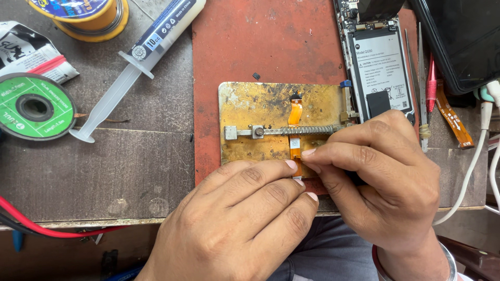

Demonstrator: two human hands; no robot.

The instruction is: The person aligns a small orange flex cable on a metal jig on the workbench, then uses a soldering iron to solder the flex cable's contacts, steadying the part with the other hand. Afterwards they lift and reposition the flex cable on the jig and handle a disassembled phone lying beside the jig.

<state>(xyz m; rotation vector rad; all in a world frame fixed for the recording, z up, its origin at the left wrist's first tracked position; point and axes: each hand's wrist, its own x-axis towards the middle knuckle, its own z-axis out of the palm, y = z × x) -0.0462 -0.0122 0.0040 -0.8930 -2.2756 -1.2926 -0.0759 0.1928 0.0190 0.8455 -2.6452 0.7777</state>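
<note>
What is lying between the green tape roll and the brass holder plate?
In the head view, a clear plastic syringe lies slanting between the green tape roll and the brass holder plate, on the dark bench.

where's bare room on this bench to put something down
Free: the red mat above the brass plate, and the dark wood below the syringe. Crowded: the right side by the opened phone, tweezers and white cables, plus the top-left spools.

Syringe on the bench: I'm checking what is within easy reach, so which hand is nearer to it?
Left. The left hand lies below and right of the syringe; the right hand is farther right, beyond the left.
</note>
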